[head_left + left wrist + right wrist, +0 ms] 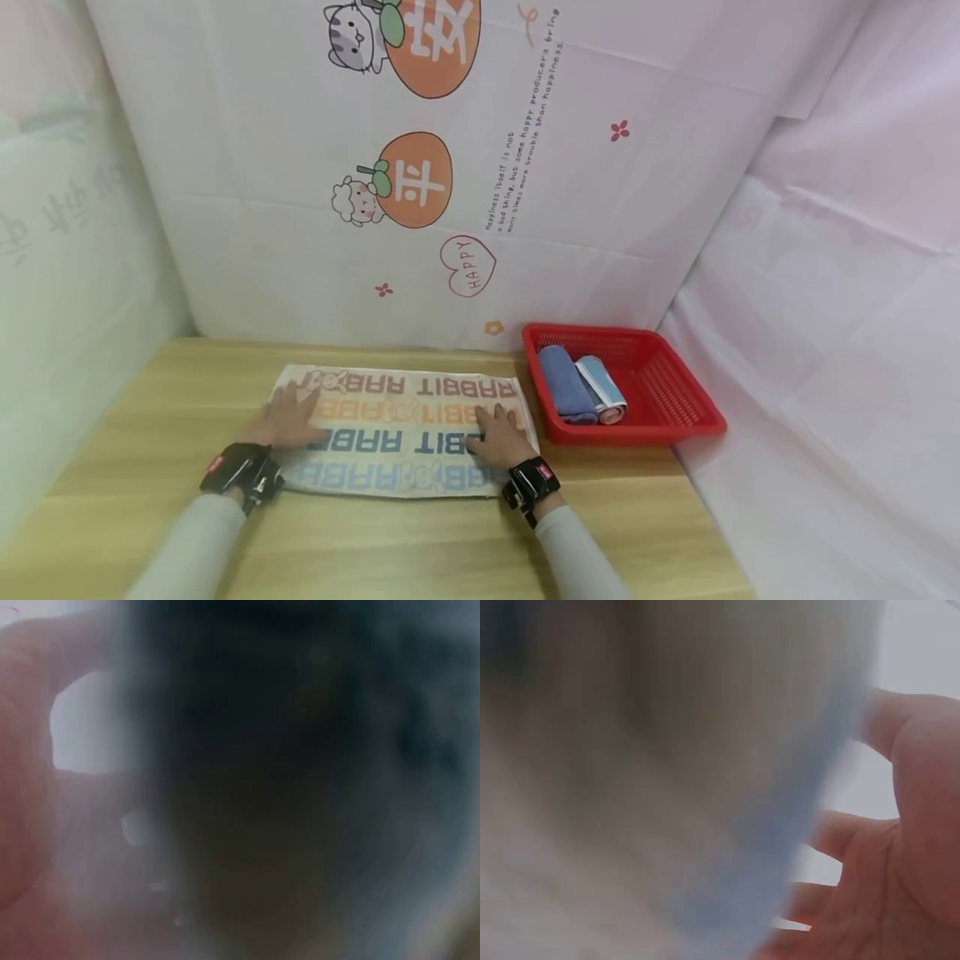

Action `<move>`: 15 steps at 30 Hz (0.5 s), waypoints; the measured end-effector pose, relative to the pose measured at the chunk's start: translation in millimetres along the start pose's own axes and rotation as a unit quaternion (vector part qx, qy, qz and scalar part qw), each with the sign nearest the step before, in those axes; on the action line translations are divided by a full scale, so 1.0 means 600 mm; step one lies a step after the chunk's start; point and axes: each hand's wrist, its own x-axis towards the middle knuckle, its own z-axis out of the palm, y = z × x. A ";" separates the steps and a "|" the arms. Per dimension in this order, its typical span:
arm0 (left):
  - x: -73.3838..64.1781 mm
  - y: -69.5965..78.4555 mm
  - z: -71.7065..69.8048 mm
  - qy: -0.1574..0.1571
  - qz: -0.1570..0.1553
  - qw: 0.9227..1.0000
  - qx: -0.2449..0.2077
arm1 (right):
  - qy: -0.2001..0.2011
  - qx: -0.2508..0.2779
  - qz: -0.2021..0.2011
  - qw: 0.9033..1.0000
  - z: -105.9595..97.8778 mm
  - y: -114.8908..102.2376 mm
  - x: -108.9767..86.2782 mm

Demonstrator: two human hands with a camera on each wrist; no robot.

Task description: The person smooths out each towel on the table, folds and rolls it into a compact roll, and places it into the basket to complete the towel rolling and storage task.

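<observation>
A cream towel (382,483) printed with rows of "RABBIT" lettering in red, orange, dark blue and light blue lies spread across the wooden table. On its left end rests my left hand (288,419), fingers spread. My right hand (504,437) lies on the towel's right end, its fingers also apart. Blurred dark material close to the lens covers most of the left wrist view, leaving part of the hand (30,787) at the left edge. In the right wrist view, blurred pale and blue material hides much, and the hand (885,877) shows with separated fingers.
Right of the towel stands a red plastic basket (660,433), holding a rolled blue cloth (564,383) and a light-blue and white rolled cloth (602,387). A printed white curtain (300,275) rises behind the table (360,550), with pale sheets at both sides.
</observation>
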 end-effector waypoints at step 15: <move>-0.080 0.041 -0.028 -0.007 0.017 1.000 -0.003 | -0.022 -0.025 -0.032 0.999 -0.023 -0.001 -0.005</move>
